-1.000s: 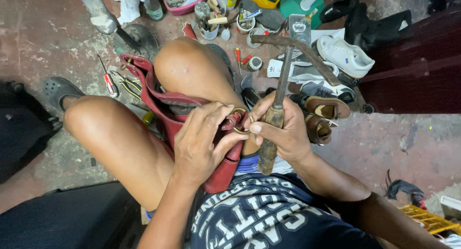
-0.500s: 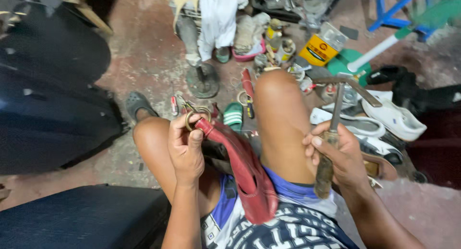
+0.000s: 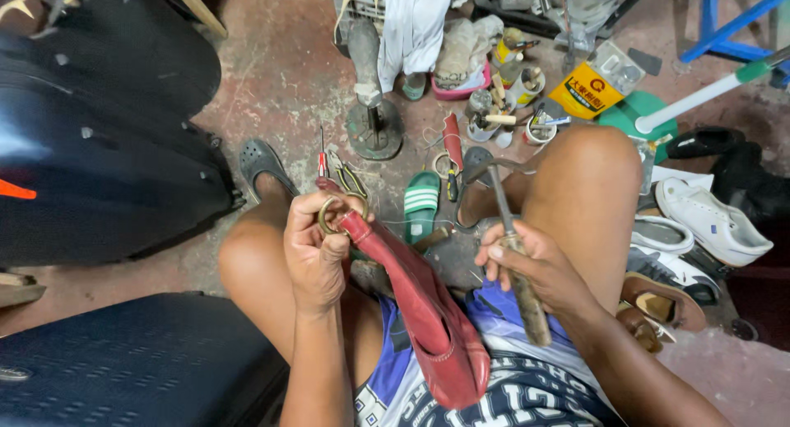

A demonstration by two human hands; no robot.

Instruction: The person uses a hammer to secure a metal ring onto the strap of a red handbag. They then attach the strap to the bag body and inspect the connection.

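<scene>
My left hand (image 3: 317, 254) pinches the brass ring (image 3: 331, 215) on the red bag strap (image 3: 411, 299). My right hand (image 3: 535, 266) grips the hammer (image 3: 504, 221) just beside it; a loose swing could hit my fingers.

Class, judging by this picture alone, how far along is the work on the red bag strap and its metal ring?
Done: the red strap already passes through the brass ring. In hand: the left hand pinches ring and strap end, while the right hand grips a hammer held off to the side. Left: no blow is landing, and whether the strap end is fastened cannot be seen.

red bag (image 3: 428, 312): lower end cut by frame edge | hammer (image 3: 510, 246): handle middle hidden in right hand (image 3: 535, 266)
</scene>
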